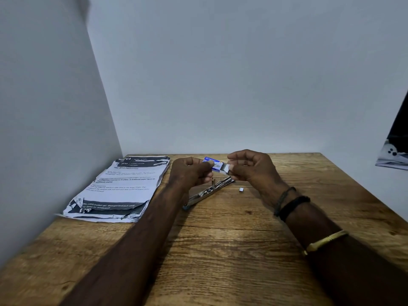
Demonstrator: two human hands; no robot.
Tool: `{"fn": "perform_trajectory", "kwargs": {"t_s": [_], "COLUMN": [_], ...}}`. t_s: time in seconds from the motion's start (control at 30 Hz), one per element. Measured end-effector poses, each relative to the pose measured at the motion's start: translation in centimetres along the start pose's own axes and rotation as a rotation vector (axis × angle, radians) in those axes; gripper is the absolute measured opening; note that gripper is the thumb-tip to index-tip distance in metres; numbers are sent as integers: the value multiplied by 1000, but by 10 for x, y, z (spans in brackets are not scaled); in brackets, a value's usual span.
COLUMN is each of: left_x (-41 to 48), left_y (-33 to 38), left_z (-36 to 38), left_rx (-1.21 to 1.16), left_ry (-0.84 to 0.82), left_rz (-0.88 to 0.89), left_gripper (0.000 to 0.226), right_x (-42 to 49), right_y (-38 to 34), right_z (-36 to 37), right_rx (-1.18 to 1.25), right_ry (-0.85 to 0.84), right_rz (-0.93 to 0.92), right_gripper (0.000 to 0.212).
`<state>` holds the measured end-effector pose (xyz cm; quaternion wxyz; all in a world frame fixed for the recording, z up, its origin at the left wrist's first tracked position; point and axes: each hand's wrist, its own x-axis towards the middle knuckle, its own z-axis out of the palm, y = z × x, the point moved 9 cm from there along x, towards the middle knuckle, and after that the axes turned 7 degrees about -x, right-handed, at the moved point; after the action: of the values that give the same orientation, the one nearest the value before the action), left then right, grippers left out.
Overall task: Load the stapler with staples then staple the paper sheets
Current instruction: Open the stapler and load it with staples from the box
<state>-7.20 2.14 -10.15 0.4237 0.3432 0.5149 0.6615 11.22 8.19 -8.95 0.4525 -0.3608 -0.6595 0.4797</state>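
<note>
staple box [215,165]: held just above the stapler [207,192], sleeve pinched by left hand [189,173], tray end pinched by right hand [254,171], apparently for opening.
stapler: laid open, ready for loading.
paper sheets [123,186]: left of stapler.

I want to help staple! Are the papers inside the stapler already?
No, the paper sheets lie flat on the table, left of the open stapler, not in it.
</note>
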Motion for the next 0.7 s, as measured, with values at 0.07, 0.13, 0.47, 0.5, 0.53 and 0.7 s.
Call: {"fn": "perform_trajectory", "kwargs": {"t_s": [0.07, 0.13, 0.47, 0.5, 0.53, 0.7], "left_x": [0, 0, -3, -4, -5, -7], "left_y": [1, 1, 2, 1, 1, 2], "left_z": [1, 2, 12, 15, 17, 18], "left_rx": [4, -6, 14, 16, 14, -10], "left_ry": [-11, -22, -128, -142, -151, -138], "left_rz": [3, 11, 53, 55, 56, 64], "left_gripper": [29, 27, 33, 32, 31, 25], "right_x": [0, 1, 0, -1, -1, -1], "right_y": [0, 1, 1, 0, -1, -2], "right_z": [-1, -3, 2, 2, 2, 1], "right_rx": [18, 22, 16, 11, 8, -2], "right_ry": [9, 14, -5, -2, 3, 7], "right_rz": [-2, 4, -10, -19, -25, -18], "right_gripper": [22, 22, 23, 22, 22, 14]}}
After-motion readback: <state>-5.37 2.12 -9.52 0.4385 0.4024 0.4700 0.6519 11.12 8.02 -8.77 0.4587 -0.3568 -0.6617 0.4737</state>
